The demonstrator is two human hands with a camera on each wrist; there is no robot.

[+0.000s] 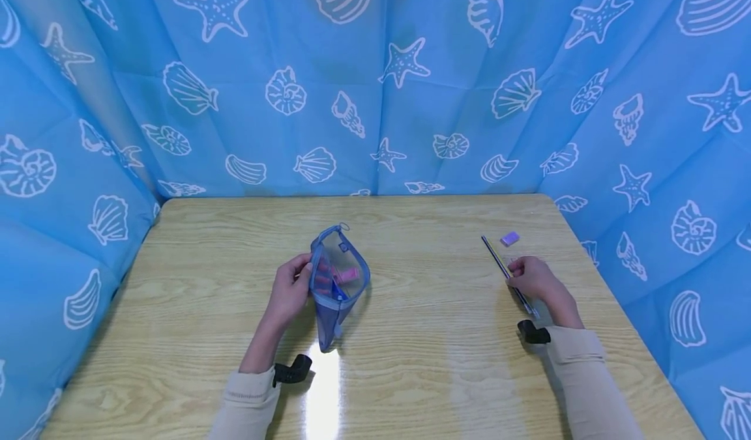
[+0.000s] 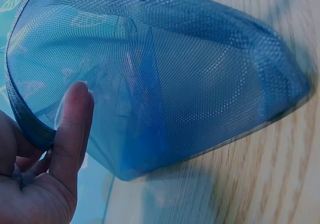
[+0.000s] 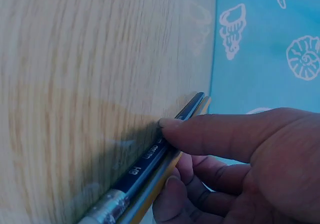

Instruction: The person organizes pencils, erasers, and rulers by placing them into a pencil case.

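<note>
On the left, my left hand (image 1: pixel 290 290) grips the rim of a blue mesh pencil pouch (image 1: pixel 327 316), thumb inside and fingers against the outside. The pouch's mouth gapes; inside show a pink item (image 1: pixel 349 275) and a blue item (image 1: pixel 338 291), whose kinds I cannot tell. Toward the right, my right hand (image 1: pixel 540 283) pinches two pencils (image 1: pixel 497 256) between thumb and fingers. One is dark blue, marked HB (image 3: pixel 135 170), with a metal end; the other looks yellow (image 3: pixel 155 186). A small purple block, like an eraser (image 1: pixel 510 238), lies just beyond that hand.
Both hands are over a light wood-grain table (image 1: pixel 411 362). A blue curtain (image 1: pixel 364 55) with white shells and starfish hangs behind it and along both sides. Black wrist cameras sit at both cuffs. Glare shines on the tabletop below the pouch.
</note>
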